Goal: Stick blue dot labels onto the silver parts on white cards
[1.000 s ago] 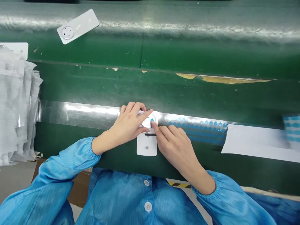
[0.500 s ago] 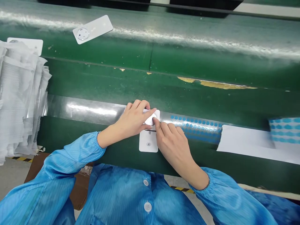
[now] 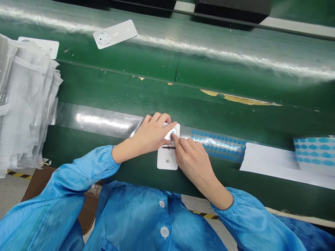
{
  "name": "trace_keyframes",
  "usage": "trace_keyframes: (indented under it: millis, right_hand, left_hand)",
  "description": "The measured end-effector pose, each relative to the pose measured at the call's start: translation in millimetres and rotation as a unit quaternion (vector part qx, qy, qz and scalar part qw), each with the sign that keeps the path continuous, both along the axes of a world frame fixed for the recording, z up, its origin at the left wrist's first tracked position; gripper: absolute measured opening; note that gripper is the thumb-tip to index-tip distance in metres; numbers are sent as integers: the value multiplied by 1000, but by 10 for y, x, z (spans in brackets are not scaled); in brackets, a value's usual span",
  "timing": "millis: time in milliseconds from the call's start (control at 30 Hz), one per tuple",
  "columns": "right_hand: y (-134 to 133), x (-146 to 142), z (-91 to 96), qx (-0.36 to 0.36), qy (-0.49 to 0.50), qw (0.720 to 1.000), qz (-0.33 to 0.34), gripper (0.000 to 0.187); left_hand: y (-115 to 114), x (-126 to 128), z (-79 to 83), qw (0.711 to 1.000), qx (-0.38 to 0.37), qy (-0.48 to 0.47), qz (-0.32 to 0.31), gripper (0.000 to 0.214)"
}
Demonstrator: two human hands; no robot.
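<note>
A white card [image 3: 167, 163] with a round printed or moulded part at its upper end lies on the green bench in front of me. My left hand [image 3: 153, 134] grips that upper end between thumb and fingers. At the round part, the index fingertip of my right hand [image 3: 192, 158] touches a small blue dot [image 3: 173, 132]. A thin dark stick-like tool [image 3: 169, 147] crosses the card and runs under the right hand, whose other fingers are curled in. The grip on it is mostly hidden.
Clear film with rows of blue dot stickers [image 3: 220, 143] lies to the right, beside white backing paper [image 3: 269, 157] and another dotted sheet [image 3: 316, 151]. White pouches [image 3: 26, 104] are piled at left. Another white card [image 3: 115, 34] lies farther back. Black boxes [image 3: 232, 10] stand behind.
My view has shifted slightly. A blue dot now shows at my right index fingertip, and more of the dark tool is visible. Both hands stay at the card.
</note>
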State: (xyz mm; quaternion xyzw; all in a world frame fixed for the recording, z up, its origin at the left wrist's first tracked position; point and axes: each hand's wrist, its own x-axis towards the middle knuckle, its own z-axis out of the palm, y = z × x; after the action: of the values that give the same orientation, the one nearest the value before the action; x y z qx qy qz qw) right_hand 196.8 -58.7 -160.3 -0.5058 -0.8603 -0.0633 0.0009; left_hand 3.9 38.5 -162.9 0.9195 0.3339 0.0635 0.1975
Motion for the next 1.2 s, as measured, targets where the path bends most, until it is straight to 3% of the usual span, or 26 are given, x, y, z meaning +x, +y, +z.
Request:
trace_keyframes:
  millis: [200,400,533,633,733,833,933,1000,1067,1133,1200]
  right_hand:
    - [81,43,43,23,10,999,-29,35]
    - [123,132,18,5,67,998,8,34]
    - [64,105,-46,-28,142,989,12,47]
    - [-145,43,-36,-24,221,975,-12,62]
    - [-446,-17,-11,-92,238,966,31,74]
    - [-683,-67,-8,-111,257,958,60,72]
    - [-766,-62,-13,-86,237,956,150,43]
    - [-740,17,12,-66,225,944,232,36]
    - [-647,175,77,-47,237,925,292,35]
    - [-464,395,174,-10,264,924,277,39]
    - [-165,640,277,67,282,942,169,48]
  left_hand:
    - [-13,-6,5,1000,-14,-16,12,59]
    - [-39,5,-20,999,-18,-26,18,58]
    - [-68,-31,-9,1000,-5,-16,17,62]
    - [45,-130,14,999,-16,-50,14,70]
    - [441,-292,53,991,-15,-105,88,54]
    - [1108,-488,81,969,20,-69,236,42]
    - [1842,-696,65,924,42,-7,379,59]
    - [2254,-824,51,893,44,27,447,76]
    - [2566,-921,51,879,23,65,471,91]
    - [2782,-975,72,874,-5,92,477,101]
    - [2914,-986,109,868,-31,96,485,103]
